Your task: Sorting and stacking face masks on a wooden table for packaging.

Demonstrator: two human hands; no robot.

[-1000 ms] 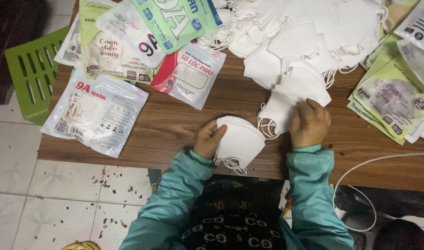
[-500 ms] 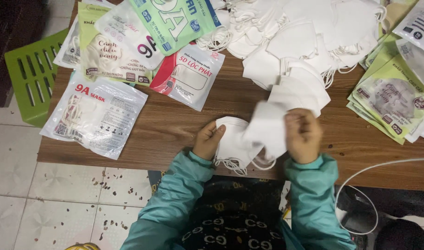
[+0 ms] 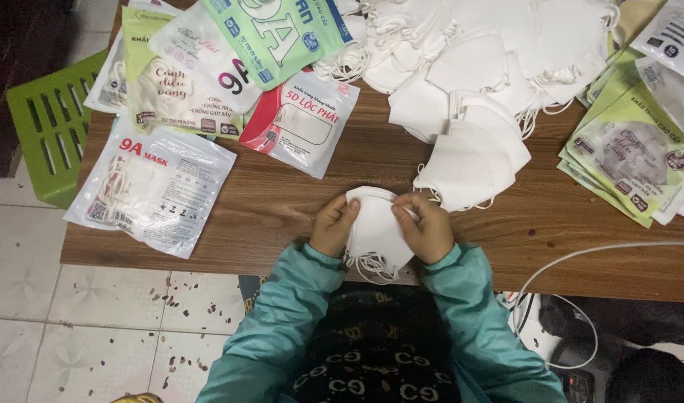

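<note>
Left hand: your left hand (image 3: 333, 225) grips the left edge of the stack of white masks (image 3: 375, 227), thumb on top.
Right hand: your right hand (image 3: 427, 227) clasps the right edge of the same stack, fingers curled over it.
Stack position: you hold it at the near edge of the wooden table (image 3: 282, 209), between both hands; its ear loops (image 3: 368, 265) hang over the table edge.
Loose masks: a pile of white masks (image 3: 476, 153) lies just beyond your right hand.
Packets: sealed mask packets (image 3: 154, 186) lie to your left; green empty pouches (image 3: 629, 160) lie to your right.
Stool: a green plastic stool (image 3: 47, 127) stands left of the table.
</note>
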